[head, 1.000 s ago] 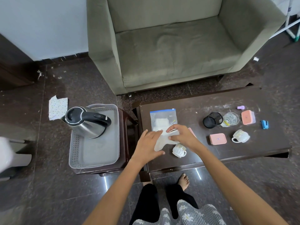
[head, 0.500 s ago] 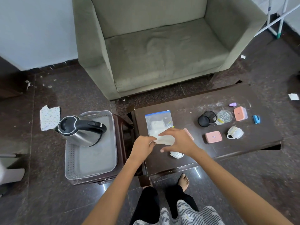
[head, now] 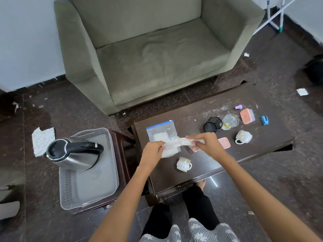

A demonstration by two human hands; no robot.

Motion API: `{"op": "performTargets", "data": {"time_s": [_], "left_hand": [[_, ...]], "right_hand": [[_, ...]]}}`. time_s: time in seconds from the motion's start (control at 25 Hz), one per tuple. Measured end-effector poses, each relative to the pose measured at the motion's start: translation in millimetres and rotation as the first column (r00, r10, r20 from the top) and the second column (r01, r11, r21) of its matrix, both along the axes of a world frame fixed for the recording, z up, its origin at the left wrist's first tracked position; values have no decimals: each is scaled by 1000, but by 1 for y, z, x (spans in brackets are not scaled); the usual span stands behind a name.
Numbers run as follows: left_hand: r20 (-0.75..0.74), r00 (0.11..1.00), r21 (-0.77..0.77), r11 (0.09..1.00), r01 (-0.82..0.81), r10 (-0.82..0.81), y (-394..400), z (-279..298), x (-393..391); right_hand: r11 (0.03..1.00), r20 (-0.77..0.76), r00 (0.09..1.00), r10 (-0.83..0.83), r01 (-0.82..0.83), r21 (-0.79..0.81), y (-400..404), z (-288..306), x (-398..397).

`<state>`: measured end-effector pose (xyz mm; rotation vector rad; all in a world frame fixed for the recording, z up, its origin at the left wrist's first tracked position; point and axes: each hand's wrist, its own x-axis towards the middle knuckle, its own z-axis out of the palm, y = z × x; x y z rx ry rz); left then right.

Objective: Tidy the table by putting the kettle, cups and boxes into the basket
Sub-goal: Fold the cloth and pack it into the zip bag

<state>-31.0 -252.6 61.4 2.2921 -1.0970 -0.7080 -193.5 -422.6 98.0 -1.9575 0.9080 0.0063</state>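
Observation:
A steel kettle (head: 75, 154) with a black handle stands in the grey basket (head: 97, 187) on a low stool to the left. Above the dark table (head: 201, 170), my left hand (head: 153, 154) and my right hand (head: 208, 144) stretch a clear plastic bag (head: 176, 144) between them. Below the bag, a white cup (head: 183, 164) lies on its side. Another white cup (head: 243, 137) lies at the right. One pink box (head: 224, 142) sits beside my right hand, a second pink box (head: 246, 116) farther back. A third pink box peeks out under my right hand.
A zip bag (head: 161, 131) with a blue strip lies on the table behind my hands. A black mesh holder (head: 212, 124), a glass jar (head: 229, 121), a blue stapler (head: 264, 120) and a purple piece (head: 238, 107) sit at the right. A green armchair (head: 157, 55) stands behind.
Both hands lifted the clear bag off the table and pulled it wide between them. The cup under my right hand is now in plain view. The camera shifted a little.

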Motion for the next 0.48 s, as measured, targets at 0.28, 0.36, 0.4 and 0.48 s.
{"op": "performTargets", "data": {"time_s": [0.28, 0.36, 0.4, 0.48], "left_hand": [[-110, 993, 50, 998, -47, 52, -107, -11, -57], [-149, 987, 83, 995, -52, 64, -134, -18, -75], [-164, 983, 102, 993, -63, 79, -146, -20, -81], [-192, 974, 123, 987, -101, 123, -165, -26, -90]], "right_hand": [[940, -267, 933, -242, 158, -301, -122, -30, -50], [941, -350, 907, -234, 121, -315, -156, -46, -55], [945, -381, 902, -202, 76, -319, -171, -55, -55], [951, -469, 876, -111, -43, -306, -194, -71, -51]]}}
